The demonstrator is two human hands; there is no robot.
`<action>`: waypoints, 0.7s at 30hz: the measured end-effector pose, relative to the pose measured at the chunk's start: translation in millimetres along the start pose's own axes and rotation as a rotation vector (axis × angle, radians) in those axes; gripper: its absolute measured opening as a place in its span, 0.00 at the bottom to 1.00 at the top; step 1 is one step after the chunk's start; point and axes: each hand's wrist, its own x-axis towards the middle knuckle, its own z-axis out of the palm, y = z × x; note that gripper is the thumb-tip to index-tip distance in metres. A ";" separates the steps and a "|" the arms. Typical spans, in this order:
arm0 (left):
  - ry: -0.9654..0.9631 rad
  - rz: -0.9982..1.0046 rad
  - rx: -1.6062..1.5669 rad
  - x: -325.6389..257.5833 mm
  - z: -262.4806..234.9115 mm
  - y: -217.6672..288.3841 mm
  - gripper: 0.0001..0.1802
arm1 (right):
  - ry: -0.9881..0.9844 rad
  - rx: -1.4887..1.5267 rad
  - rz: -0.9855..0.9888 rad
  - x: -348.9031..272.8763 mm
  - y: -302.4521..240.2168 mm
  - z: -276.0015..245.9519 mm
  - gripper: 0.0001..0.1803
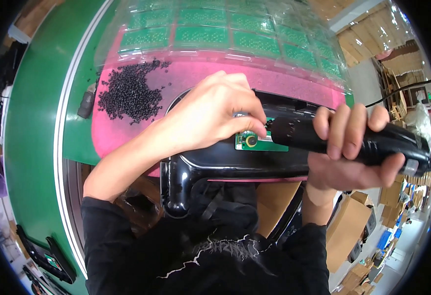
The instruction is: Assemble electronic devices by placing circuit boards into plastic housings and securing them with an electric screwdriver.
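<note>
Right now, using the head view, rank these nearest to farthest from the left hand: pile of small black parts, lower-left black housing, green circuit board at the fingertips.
1. Green circuit board: just below the left hand.
2. Pile of small black parts: left, on the pink mat.
3. Black housing: far lower left.

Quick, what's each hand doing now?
Left hand: curled over the green circuit board; grip can't be told.
Right hand: closed, holding a black cylindrical tool.
</note>
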 end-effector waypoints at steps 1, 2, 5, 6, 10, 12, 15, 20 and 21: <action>0.026 0.176 0.036 0.7 0.5 -1.4 0.08 | -0.027 0.030 -0.003 1.5 -6.8 0.0 0.25; 0.003 0.189 -0.004 0.2 3.0 -2.5 0.08 | -0.031 0.033 -0.006 2.1 -12.5 1.1 0.25; -0.038 0.182 -0.011 0.3 1.4 -2.1 0.08 | -0.004 0.014 -0.039 -1.0 -21.2 6.1 0.24; -0.039 0.187 -0.009 -0.7 0.5 -2.7 0.08 | -0.028 0.007 -0.059 -0.5 -23.0 6.0 0.24; -0.066 0.203 -0.014 -0.3 -1.3 -1.0 0.08 | -0.049 -0.005 -0.104 2.0 -27.6 9.7 0.24; -0.071 0.252 0.011 0.6 -2.8 0.6 0.09 | -0.012 -0.026 -0.114 3.1 -26.4 16.4 0.25; -0.065 0.321 0.112 1.7 -2.3 -0.2 0.09 | -0.026 -0.057 -0.095 4.0 -24.1 16.7 0.25; -0.066 0.350 0.141 4.2 -3.5 1.1 0.10 | -0.020 -0.045 -0.104 3.3 -21.1 17.0 0.26; -0.049 0.373 0.177 4.7 -3.9 1.9 0.10 | -0.028 -0.046 -0.108 4.4 -19.3 17.6 0.26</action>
